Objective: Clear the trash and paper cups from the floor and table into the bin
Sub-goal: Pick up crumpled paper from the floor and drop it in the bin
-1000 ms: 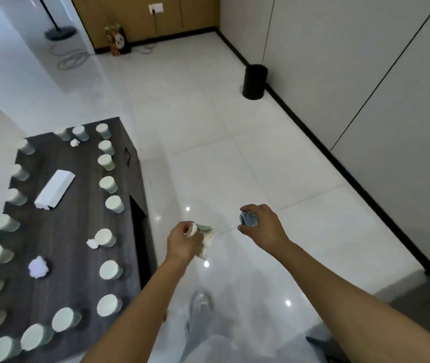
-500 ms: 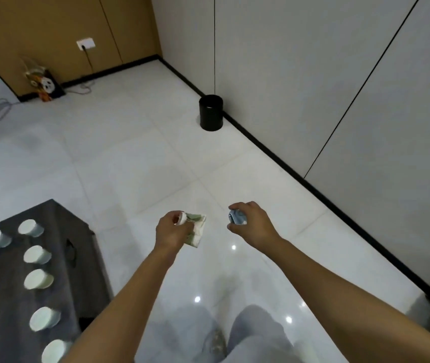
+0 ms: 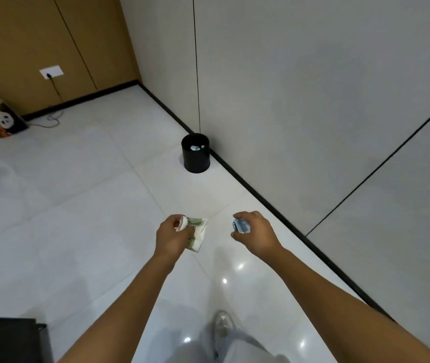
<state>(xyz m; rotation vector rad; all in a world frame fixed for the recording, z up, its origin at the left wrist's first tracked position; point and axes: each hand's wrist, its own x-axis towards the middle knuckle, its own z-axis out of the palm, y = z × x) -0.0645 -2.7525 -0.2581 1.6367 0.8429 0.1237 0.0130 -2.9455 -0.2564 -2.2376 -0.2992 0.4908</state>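
Observation:
My left hand (image 3: 170, 235) grips a crumpled white scrap (image 3: 182, 222) together with a green-and-white paper wrapper (image 3: 197, 233) that hangs to the right of the fist. My right hand (image 3: 257, 233) holds a small blue-grey crumpled piece of trash (image 3: 240, 225) in its curled fingers. Both hands are held out in front of me above the white tiled floor. The black round bin (image 3: 196, 156) stands ahead against the grey wall, with a few pale scraps visible inside it. It is still well beyond both hands.
A dark table corner (image 3: 9, 339) shows at the bottom left. A panda-printed bag (image 3: 3, 121) and a cable (image 3: 51, 121) lie by the wooden wall at the far left. My shoe (image 3: 223, 323) is on the tiles below my hands.
I have walked toward the bin, which looks larger and closer. The table with its paper cups has slid out of view to the lower left. Both hands keep their hold.

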